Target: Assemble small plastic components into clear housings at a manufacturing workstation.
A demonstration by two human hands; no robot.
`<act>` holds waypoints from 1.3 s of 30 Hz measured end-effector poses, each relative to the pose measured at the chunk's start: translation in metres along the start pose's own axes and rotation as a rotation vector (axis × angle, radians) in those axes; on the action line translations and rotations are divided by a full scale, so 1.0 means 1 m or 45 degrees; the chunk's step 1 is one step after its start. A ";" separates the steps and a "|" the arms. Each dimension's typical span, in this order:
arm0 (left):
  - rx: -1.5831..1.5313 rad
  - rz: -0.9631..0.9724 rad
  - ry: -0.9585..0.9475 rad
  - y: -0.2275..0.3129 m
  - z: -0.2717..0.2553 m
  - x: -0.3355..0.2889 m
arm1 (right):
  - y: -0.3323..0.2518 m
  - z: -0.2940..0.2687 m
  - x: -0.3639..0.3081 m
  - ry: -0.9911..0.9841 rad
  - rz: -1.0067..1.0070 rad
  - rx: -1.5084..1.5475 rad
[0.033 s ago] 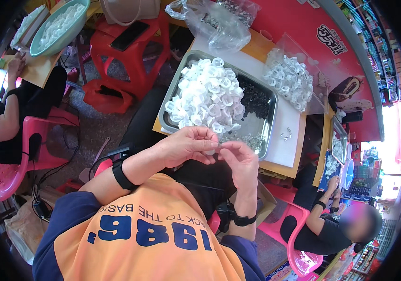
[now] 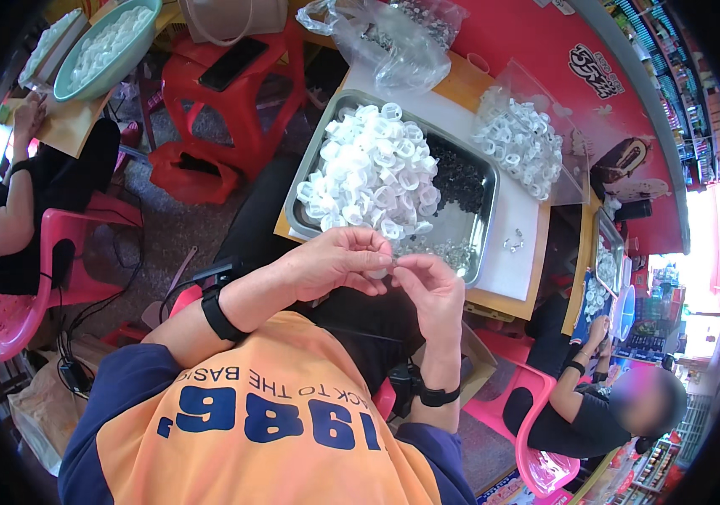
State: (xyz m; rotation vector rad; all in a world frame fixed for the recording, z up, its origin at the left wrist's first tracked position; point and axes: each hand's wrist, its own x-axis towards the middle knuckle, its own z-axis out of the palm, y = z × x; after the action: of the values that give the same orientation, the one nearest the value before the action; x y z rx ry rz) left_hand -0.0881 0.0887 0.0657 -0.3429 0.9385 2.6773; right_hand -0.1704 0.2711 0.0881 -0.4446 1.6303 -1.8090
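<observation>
My left hand [image 2: 347, 263] is closed in a pinch at the near edge of the metal tray [image 2: 299, 195]. A small white plastic piece [image 2: 379, 273] shows between its fingers, mostly covered. Thumb and forefinger of my right hand [image 2: 434, 290] pinch right beside it, the two sets of fingertips almost touching. Whatever sits in the right pinch is too small to make out. Heaped in the tray are white ring-shaped plastic parts [image 2: 372, 164]; small black parts [image 2: 461, 175] lie along its far right side, and tiny clear or metallic bits [image 2: 448, 251] at the near right corner.
Right of the tray, a few small metal pieces [image 2: 514, 241] rest on a white sheet. A clear bag of white parts [image 2: 521, 143] and another plastic bag [image 2: 393, 46] stand behind. A red stool [image 2: 233, 93] bears a phone [image 2: 233, 64]. Co-workers sit at left and right.
</observation>
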 end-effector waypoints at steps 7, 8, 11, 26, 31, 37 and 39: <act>-0.082 -0.070 0.011 0.001 -0.002 0.000 | -0.004 0.008 0.003 0.083 -0.504 -0.679; -0.083 -0.070 0.014 0.000 -0.003 0.000 | -0.005 0.009 0.002 0.081 -0.502 -0.678; -0.120 -0.076 0.023 -0.002 -0.006 0.000 | -0.006 0.012 0.001 0.131 -0.520 -0.869; -0.206 -0.202 -0.066 -0.001 -0.016 0.005 | -0.007 0.010 0.003 0.063 -0.619 -1.027; -0.287 -0.340 -0.105 -0.004 -0.021 0.005 | -0.008 0.010 0.002 0.006 -0.699 -1.084; -0.329 -0.090 -0.045 0.005 -0.004 -0.005 | -0.008 0.008 -0.004 0.225 -0.376 -0.729; -0.332 -0.068 -0.050 0.003 -0.007 -0.006 | -0.010 0.011 -0.007 0.205 -0.392 -0.751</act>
State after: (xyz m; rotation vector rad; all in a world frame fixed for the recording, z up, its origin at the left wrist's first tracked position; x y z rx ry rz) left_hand -0.0824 0.0810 0.0639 -0.3623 0.5601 2.7486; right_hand -0.1612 0.2675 0.1011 -0.8658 2.3166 -1.5714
